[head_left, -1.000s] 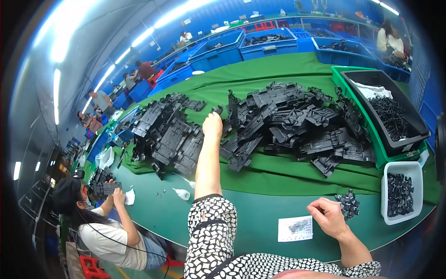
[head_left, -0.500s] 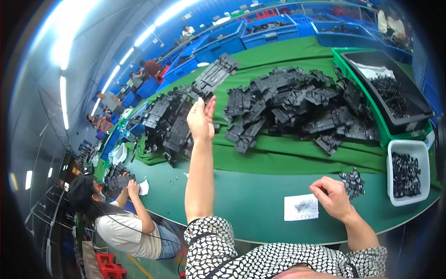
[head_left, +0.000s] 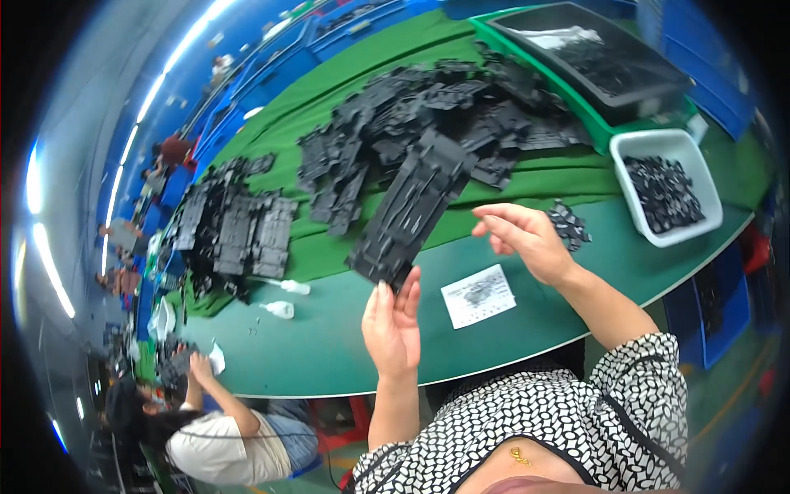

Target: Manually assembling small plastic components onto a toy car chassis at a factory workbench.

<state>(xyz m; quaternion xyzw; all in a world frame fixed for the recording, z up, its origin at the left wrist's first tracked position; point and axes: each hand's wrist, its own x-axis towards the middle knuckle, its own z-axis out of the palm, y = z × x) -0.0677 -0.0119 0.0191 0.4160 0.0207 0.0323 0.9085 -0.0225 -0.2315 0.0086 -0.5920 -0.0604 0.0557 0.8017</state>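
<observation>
My left hand (head_left: 392, 333) grips the lower end of a long black plastic tray-like part (head_left: 415, 210), which tilts up and to the right over the table. To the right of that part is my right hand (head_left: 527, 239), its fingers drawn together toward it; whatever is between the fingertips, if anything, is too small to make out. Close behind the right hand lies a small pile of little black pieces (head_left: 568, 226). A white printed sheet with a dark patch (head_left: 479, 296) lies on the green table below the two hands.
Black plastic parts are heaped on green cloth (head_left: 395, 107), with another stack (head_left: 247, 226) at left. A white bin (head_left: 714, 210) of small black pieces and a green crate (head_left: 605, 136) stand right. Small white bottles (head_left: 280, 309) lie left. A co-worker (head_left: 218, 445) works at lower left.
My left hand has come back toward me from the left stack, holding the black plastic part upright at a slant. My right hand has lifted toward that part. The view has swung right.
</observation>
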